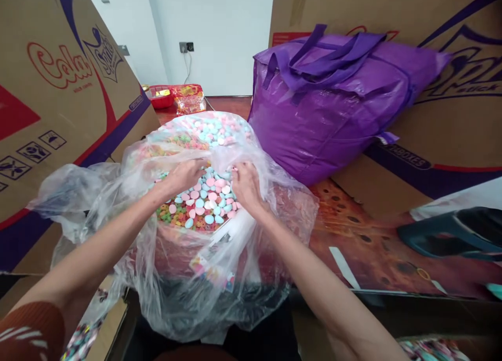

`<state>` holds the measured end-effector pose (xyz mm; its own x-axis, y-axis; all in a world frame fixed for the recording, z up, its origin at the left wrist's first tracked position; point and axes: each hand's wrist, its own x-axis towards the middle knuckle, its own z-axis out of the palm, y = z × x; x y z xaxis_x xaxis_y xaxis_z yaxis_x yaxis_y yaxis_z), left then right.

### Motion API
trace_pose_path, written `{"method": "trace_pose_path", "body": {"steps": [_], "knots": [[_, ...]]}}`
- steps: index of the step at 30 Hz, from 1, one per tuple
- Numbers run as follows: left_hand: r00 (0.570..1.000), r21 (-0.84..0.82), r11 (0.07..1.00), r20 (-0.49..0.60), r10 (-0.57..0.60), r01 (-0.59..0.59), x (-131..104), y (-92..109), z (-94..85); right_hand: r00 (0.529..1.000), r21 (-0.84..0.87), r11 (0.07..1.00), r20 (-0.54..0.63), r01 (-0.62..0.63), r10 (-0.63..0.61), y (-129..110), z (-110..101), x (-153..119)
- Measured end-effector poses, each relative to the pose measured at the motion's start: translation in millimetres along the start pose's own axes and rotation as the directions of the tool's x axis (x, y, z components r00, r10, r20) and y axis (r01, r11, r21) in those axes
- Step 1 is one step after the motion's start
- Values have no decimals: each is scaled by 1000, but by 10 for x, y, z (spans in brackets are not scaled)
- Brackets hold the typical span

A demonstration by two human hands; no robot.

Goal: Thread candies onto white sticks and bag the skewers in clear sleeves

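A large clear plastic bag [176,277] lies spread across the table, its opening facing me. Inside show pastel pink, blue and white candies [212,196] and, around them, green, orange and red ring-shaped candies [168,214]. At the left of the opening, my left hand [184,177] has its fingers closed on the plastic, just above the candies. My right hand [247,186] is at the right side, fingers curled over the gathered film. Its fingertips are partly hidden. A printed label or packet [214,269] shows through the front of the bag.
A purple zip bag [314,115] leans at the right before a cardboard box [392,178]. Another large box [50,115] stands left. Behind are a red basket [162,100] and red packet [189,99]. A dark bottle [451,233] and yellow-handled scissors [422,273] lie right.
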<state>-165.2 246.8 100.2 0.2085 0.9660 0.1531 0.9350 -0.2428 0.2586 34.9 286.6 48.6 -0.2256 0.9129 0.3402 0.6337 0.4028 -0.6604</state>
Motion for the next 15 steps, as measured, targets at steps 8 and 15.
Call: {"method": "trace_pose_path", "body": {"steps": [8,15], "knots": [[998,-77,996,-57,30,-34,-347,432,137,999,92,996,36,-19,15,258,150,38],[985,-122,978,-4,171,-170,-620,454,395,998,66,997,27,49,-51,118,-61,24]]}}
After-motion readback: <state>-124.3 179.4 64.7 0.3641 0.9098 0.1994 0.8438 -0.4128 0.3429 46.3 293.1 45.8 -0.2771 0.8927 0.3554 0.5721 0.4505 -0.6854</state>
